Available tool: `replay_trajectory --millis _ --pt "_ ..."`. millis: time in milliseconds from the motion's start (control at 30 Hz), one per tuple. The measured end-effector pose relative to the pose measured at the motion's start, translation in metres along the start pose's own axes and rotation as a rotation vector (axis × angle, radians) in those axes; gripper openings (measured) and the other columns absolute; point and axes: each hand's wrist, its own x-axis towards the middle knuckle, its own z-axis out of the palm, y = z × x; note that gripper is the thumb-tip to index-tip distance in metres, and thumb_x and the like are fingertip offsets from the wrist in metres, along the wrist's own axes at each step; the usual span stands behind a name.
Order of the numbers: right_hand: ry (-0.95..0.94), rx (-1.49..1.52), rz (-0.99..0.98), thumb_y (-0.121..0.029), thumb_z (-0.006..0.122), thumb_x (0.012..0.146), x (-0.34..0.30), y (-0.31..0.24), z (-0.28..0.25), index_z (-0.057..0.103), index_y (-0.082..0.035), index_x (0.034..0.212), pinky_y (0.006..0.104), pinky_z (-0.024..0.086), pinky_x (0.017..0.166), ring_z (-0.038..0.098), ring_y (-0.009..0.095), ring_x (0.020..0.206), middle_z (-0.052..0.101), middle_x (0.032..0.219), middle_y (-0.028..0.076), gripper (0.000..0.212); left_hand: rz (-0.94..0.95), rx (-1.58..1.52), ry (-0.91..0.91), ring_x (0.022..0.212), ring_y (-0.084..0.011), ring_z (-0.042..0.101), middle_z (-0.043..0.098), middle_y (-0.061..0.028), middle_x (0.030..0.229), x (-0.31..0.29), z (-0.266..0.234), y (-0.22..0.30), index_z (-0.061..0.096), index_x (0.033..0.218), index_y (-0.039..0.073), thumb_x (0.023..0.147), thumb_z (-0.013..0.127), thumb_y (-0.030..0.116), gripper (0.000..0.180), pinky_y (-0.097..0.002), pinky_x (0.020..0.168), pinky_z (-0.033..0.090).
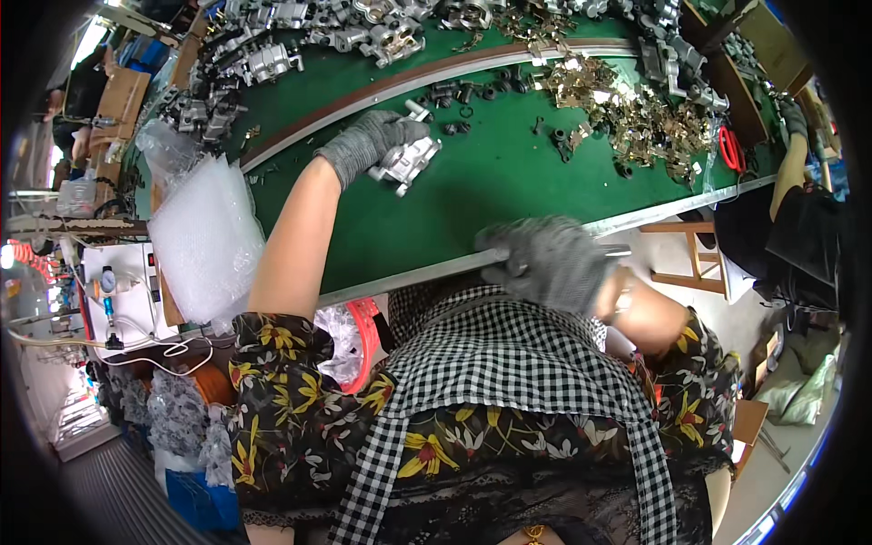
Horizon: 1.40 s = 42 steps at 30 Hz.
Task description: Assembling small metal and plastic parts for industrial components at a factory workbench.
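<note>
My left hand (pixel 377 141), in a grey knit glove, is closed on a silver cast-metal part (pixel 409 165) above the green tabletop (pixel 445 213). The part has an irregular shape with short stubs; its finer details are too blurred to read. My right hand (pixel 549 263), also gloved, is at the table's front edge, close to my apron. Motion smears it, but its fingers look curled. A slim metal rod (pixel 616 250) sticks out past its wrist side; whatever else lies in that palm is hidden. Small black fittings (pixel 459 127) lie just beyond the left hand's part.
Silver castings (pixel 268 62) are heaped along the back behind a curved metal rail (pixel 363 104). Brassy clips (pixel 649 123) spread at the right, beside red-handled scissors (pixel 729 150). Bubble wrap (pixel 204 241) stands at the left. A co-worker's gloved hand (pixel 792 116) is at far right.
</note>
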Motion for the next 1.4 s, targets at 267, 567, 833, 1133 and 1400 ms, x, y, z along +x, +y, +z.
replay_trajectory --millis 267,567,833,1133,1400 --pt "0.072 -0.328 0.244 -0.012 0.060 0.080 0.047 0.023 0.008 0.050 -0.004 0.120 0.0401 0.049 0.083 0.062 0.033 0.096 0.063 0.103 0.019 0.042 0.160 -1.393 -0.212 0.093 -0.0245 0.061 0.061 -0.0115 0.106 -0.047 0.031 -0.010 0.057 0.112 0.007 0.088 0.059 0.029 0.033 -0.0416 0.076 0.053" --pt "0.402 0.114 0.304 -0.020 0.066 0.079 0.000 0.058 -0.059 0.065 -0.006 0.090 0.0349 0.051 0.065 0.063 0.026 0.069 0.065 0.076 0.013 0.018 0.176 -1.700 -0.091 0.101 -0.0409 0.059 0.053 -0.0303 0.119 -0.107 0.085 -0.006 0.049 0.123 0.000 0.080 0.064 0.045 0.064 -0.0530 0.086 0.051" --pt "0.491 -0.318 0.389 -0.017 0.066 0.079 -0.027 0.134 -0.116 0.066 -0.006 0.086 0.0358 0.052 0.066 0.066 0.024 0.070 0.067 0.075 0.013 0.013 0.113 -1.677 -0.002 0.097 -0.0355 0.059 0.059 -0.0214 0.108 -0.118 0.114 -0.015 0.050 0.121 0.002 0.083 0.059 0.045 0.058 -0.0491 0.085 0.049" --pt "0.296 -0.385 0.410 -0.018 0.064 0.078 0.033 0.146 -0.097 0.066 -0.001 0.092 0.0408 0.052 0.075 0.065 0.036 0.084 0.066 0.087 0.020 0.022 0.076 -1.679 0.038 0.099 -0.0356 0.059 0.059 -0.0213 0.108 -0.111 0.121 0.003 0.050 0.120 -0.002 0.085 0.057 0.042 0.057 -0.0493 0.088 0.048" --pt "0.443 -0.110 0.387 -0.012 0.068 0.079 0.026 0.140 -0.094 0.064 -0.004 0.092 0.0312 0.051 0.067 0.064 0.019 0.072 0.066 0.080 0.012 0.016 0.071 -1.689 0.049 0.093 -0.0328 0.062 0.061 -0.0162 0.102 -0.120 0.124 0.003 0.052 0.114 0.002 0.088 0.056 0.036 0.043 -0.0442 0.079 0.054"
